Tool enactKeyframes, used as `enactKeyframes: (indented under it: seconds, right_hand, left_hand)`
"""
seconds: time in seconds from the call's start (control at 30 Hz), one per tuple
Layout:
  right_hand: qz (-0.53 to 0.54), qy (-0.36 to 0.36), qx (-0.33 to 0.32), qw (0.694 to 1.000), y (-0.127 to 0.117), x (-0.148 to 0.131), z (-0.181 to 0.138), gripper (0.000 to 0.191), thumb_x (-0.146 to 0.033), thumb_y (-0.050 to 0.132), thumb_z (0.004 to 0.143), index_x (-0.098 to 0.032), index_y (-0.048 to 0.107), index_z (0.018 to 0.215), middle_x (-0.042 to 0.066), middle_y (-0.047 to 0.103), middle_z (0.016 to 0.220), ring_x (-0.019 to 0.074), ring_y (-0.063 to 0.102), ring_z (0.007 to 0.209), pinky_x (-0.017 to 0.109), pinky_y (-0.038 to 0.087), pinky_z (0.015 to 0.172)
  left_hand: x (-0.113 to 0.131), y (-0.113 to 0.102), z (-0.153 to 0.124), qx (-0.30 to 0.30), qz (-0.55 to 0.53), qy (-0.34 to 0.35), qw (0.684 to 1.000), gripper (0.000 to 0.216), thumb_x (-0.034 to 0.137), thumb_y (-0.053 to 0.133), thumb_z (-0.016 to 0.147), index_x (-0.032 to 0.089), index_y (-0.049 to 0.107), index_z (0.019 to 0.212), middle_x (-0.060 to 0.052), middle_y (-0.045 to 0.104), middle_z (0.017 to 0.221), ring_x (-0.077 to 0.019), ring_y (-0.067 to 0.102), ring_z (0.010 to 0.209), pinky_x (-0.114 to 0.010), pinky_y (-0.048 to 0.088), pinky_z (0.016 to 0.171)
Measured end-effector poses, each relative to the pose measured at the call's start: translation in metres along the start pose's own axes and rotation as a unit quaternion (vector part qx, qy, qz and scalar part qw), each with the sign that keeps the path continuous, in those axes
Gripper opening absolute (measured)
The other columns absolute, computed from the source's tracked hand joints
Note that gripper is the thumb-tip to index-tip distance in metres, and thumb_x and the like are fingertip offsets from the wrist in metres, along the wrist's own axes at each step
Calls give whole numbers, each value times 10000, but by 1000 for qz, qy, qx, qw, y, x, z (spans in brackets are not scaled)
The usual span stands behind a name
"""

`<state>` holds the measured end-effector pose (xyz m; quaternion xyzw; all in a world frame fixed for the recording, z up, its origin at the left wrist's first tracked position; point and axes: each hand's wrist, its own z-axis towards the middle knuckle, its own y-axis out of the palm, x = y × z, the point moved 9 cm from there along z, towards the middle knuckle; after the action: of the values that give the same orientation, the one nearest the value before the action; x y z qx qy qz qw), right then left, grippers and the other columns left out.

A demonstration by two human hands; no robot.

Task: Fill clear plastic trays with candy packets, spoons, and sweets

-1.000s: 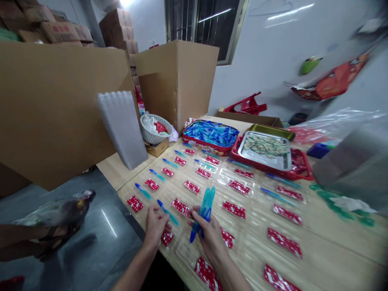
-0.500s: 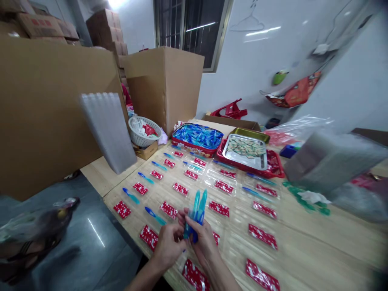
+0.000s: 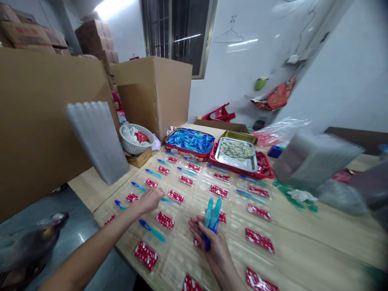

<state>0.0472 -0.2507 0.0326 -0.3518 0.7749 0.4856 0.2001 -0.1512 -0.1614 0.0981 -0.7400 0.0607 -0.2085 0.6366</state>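
Head view: the right hand grips blue-and-teal plastic utensils; the left hand, fingers bunched, meets another utensil, its hold unclear, near a red dotted packet.

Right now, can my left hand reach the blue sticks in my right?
Probably yes: nothing tall stands between the left hand and the sticks, whose teal ends stick up from the right hand.

Bare L arm extended fwd; bare L hand knuckles up, fingers curled. Bare R hand part palm-up, fingers loosely bent.
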Motion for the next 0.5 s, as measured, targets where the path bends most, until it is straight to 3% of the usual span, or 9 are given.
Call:
enactKeyframes:
  seconds: [0.13, 0.3, 0.37, 0.43, 0.5]
  right_hand:
    - [-3, 14, -13, 1000, 2, -3, -5, 438, -261, 879, 484, -142, 661, 845, 73, 753, 794, 221, 712, 790, 310, 560, 744]
    - [-10, 47, -59, 997, 17, 1, -8, 403, -261, 850, 545, -130, 656, 874, 91, 747, 809, 212, 710, 762, 304, 551, 714]
    - [-18, 58, -74, 995, 21, 6, -9, 392, -265, 840, 558, -127, 658, 878, 96, 746, 812, 213, 709, 753, 307, 547, 710]
    - [-24, 64, -91, 994, 24, 11, -9, 376, -261, 834, 559, -127, 663, 866, 99, 745, 803, 220, 709, 740, 314, 544, 703]
    - [-24, 63, -106, 992, 25, 14, -8, 365, -257, 831, 556, -127, 670, 857, 96, 744, 785, 227, 708, 717, 323, 543, 686]
  left_hand:
    - [-4, 8, 13, -5, -30, 19, 999, 291, -23, 452, 629, 155, 639, 763, -104, 651, 880, -243, 602, 848, -337, 439, 747]
    - [38, 11, 14, 26, -157, 23, 987, 218, 146, 490, 758, 140, 664, 888, -69, 673, 860, -174, 601, 779, -263, 444, 695]
    - [64, 17, 15, 11, -320, 18, 947, 215, 251, 520, 764, 127, 673, 852, -38, 664, 748, -145, 580, 680, -235, 426, 617]
    - [88, 29, 16, -26, -507, -2, 862, 199, 309, 602, 687, 122, 661, 719, 0, 608, 613, -117, 523, 582, -221, 376, 550]
    - [104, 40, 18, -58, -610, -37, 790, 209, 328, 662, 603, 130, 599, 577, 38, 515, 501, -84, 437, 488, -217, 304, 490]
